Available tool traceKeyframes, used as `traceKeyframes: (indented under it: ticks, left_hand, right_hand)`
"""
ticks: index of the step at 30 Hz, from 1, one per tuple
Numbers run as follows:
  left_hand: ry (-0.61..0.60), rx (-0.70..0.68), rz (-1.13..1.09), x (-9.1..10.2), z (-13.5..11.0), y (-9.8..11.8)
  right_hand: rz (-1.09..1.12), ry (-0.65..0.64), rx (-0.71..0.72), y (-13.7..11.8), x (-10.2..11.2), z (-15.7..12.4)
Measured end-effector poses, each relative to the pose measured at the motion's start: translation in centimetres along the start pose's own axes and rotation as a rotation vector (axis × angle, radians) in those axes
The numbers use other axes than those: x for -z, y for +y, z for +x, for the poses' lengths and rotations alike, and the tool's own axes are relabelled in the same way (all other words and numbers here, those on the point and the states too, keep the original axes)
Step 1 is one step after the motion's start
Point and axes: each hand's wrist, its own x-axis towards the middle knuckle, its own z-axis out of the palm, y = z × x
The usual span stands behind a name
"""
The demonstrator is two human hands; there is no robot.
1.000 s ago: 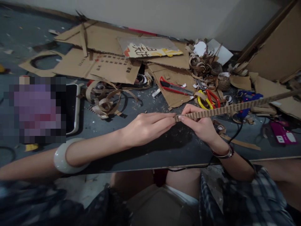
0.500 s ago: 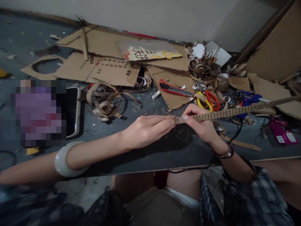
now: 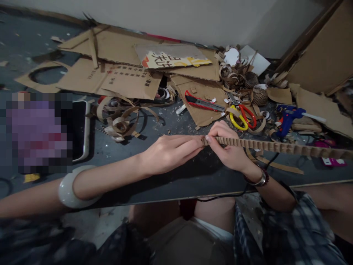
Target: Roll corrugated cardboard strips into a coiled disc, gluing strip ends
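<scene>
A long strip of corrugated cardboard (image 3: 275, 146) with its ridged edge showing runs level from my hands out past the right side of the picture. My left hand (image 3: 172, 154) pinches the strip's near end between its fingertips. Just to the right, my right hand (image 3: 226, 147) grips the strip with thumb and fingers, almost touching the left fingertips. A pale bangle (image 3: 74, 189) circles my left forearm, and a metal bracelet (image 3: 257, 179) sits on my right wrist.
Ahead on the dark table lie a red utility knife (image 3: 204, 103), yellow-and-red scissors (image 3: 241, 118), a blue glue gun (image 3: 288, 115), cardboard sheets (image 3: 124, 75) and curled cardboard scraps (image 3: 121, 121). A phone (image 3: 82, 129) lies at left, partly behind a pixelated patch. The table's front edge (image 3: 193, 194) runs below my arms.
The strip's far end has swung down from slanting up-right to nearly level. Both hands stay on the near end, and the view has shifted slightly.
</scene>
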Motion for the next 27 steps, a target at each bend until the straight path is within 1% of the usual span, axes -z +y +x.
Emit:
traceKeyframes:
  ticks: [7,14,23,27]
  left_hand:
    - [-0.012,-0.007,-0.002,0.11,0.06,0.02]
    - [-0.008,0.002,0.001,0.14,0.1,0.19]
    - [-0.003,0.014,-0.002,0.09,0.22,0.3]
    - [-0.011,0.014,0.007,0.2,0.3,0.32]
  right_hand:
    - [-0.007,0.012,0.006,0.52,0.43,-0.04]
    - [-0.074,-0.01,0.099,0.73,0.34,-0.08]
    - [-0.078,-0.037,0.085,0.64,0.01,-0.06]
    - [-0.035,-0.035,0.075,0.54,0.19,0.02]
